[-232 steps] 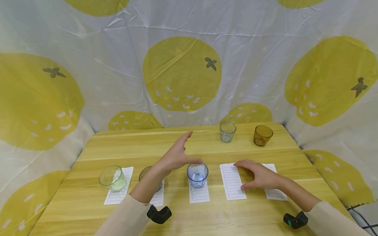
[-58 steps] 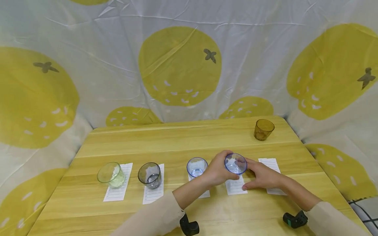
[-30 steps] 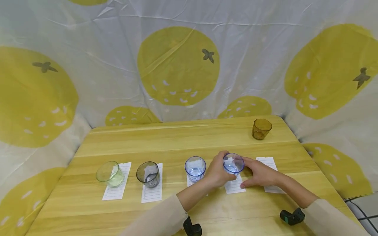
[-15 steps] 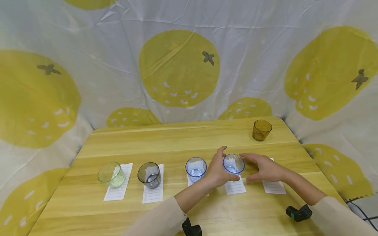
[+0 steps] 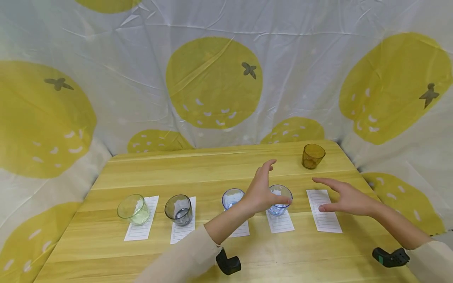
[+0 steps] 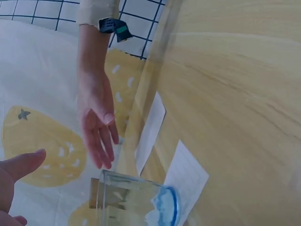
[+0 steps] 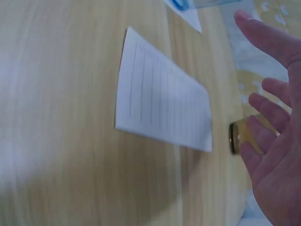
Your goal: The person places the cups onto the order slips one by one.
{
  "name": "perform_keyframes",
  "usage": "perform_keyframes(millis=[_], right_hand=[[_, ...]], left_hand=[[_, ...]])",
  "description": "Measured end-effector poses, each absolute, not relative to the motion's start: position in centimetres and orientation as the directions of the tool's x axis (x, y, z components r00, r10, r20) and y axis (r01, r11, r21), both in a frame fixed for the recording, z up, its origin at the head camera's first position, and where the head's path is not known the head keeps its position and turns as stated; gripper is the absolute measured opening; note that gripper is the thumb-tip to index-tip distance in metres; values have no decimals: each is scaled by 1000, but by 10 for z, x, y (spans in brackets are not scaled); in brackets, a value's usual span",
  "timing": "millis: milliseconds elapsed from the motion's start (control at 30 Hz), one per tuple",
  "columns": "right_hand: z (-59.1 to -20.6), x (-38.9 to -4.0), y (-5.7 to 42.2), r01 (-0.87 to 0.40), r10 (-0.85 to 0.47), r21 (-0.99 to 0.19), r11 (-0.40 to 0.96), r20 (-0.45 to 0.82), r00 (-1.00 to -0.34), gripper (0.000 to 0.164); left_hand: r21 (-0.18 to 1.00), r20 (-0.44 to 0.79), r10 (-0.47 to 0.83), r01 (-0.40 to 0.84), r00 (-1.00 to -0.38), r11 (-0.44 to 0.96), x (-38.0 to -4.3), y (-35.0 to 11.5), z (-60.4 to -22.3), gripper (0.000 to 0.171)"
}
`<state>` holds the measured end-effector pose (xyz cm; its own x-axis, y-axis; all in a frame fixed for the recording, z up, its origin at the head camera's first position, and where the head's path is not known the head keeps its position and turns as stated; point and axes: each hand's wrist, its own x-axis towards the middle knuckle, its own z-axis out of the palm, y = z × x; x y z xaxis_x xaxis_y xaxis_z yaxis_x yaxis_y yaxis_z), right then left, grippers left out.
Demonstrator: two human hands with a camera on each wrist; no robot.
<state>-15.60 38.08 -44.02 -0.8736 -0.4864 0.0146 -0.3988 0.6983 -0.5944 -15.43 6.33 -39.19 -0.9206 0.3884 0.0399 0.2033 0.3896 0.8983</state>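
A clear glass with a blue rim stands upright on a lined paper slip. My left hand hovers beside it with fingers spread; its thumb crosses in front of the rim in the head view, and contact is unclear. The left wrist view shows that glass apart from my left thumb. Above the rightmost paper slip my right hand is held with loose, spread fingers and nothing in them. At the back right stands an amber glass, beyond my right hand's fingers in the right wrist view.
Along the row to the left, a blue glass, a grey glass and a green glass stand on paper slips, the blue one partly behind my left hand. A patterned curtain hangs behind the wooden table.
The blue-rimmed glass went from the back of the table to the fourth slip. Both hands have let go of it; the right moved away rightward, and the left's fingers lifted off.
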Motion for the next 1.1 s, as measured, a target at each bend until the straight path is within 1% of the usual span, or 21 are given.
perform_keyframes(millis=[167,333,400,500,567,633,700,800,900,1000,1100], right_hand=[[-443,-147,398,-390,-468,-579,716,17,-884,90],[-455,-139,412,-385,-447,-565,730,31,-894,90],[-463,-135,415,-413,-462,-550,726,55,-885,89],[-477,-130,418,-479,-504,-489,729,90,-859,89],[-485,-128,419,-528,-533,-411,743,113,-839,89],[-491,-126,421,-561,-553,-350,750,133,-823,90],[-494,-126,423,-587,-570,-316,746,155,-807,91],[-497,-129,426,-610,-588,-315,727,171,-790,89],[-498,-132,429,-619,-602,-328,714,164,-781,88],[-499,-133,433,-614,-603,-348,709,154,-783,89],[-501,-130,436,-594,-593,-392,702,138,-793,90]], left_hand=[[889,91,432,268,-897,370,-172,66,-378,112],[880,137,424,306,-895,362,-192,73,-367,113],[878,149,426,318,-892,358,-200,76,-364,112],[889,154,453,323,-878,325,-212,79,-359,111],[905,146,475,311,-868,290,-219,82,-356,111],[926,122,490,276,-863,256,-226,84,-356,111],[944,98,494,238,-864,229,-232,87,-358,110],[957,69,485,195,-872,214,-238,91,-362,109],[960,55,484,179,-874,215,-245,98,-367,109],[959,44,487,173,-873,223,-252,107,-372,109],[958,33,484,165,-875,233,-258,119,-377,109]])
